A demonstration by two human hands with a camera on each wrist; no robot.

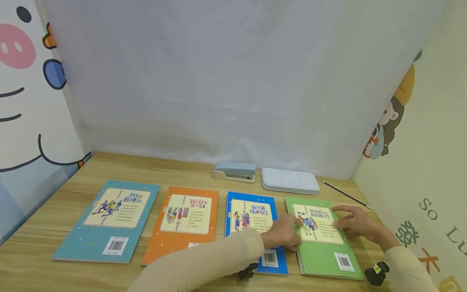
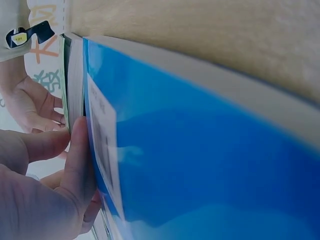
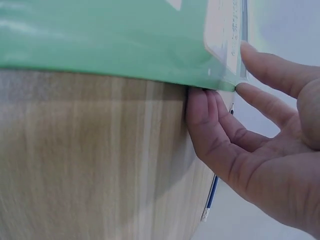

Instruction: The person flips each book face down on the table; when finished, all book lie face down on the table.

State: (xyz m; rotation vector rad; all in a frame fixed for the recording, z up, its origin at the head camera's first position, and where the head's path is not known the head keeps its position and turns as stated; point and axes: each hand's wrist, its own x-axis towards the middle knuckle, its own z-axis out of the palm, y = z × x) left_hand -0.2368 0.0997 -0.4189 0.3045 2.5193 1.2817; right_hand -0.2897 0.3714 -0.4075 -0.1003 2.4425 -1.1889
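A green book [image 1: 321,259] lies face down at the right of a row, its barcode towards the near edge. My left hand [image 1: 282,233] holds its left side, thumb at the cover's edge and index finger along the pages in the left wrist view. From the other side my right hand [image 1: 361,225] grips the book, with curled fingertips [image 3: 200,107] tucked at the lower edge of its right side and the thumb above. Just left lies a blue book [image 1: 251,198], partly covered by my left hand and sleeve.
An orange book [image 1: 164,243] and a teal book [image 1: 87,239] lie further left. Behind the row stand a stapler [image 1: 233,171] and a pale flat case [image 1: 290,180], with a pencil [image 1: 346,194] to their right. A white sheet [image 1: 219,81] hangs behind the wooden table [image 1: 120,166].
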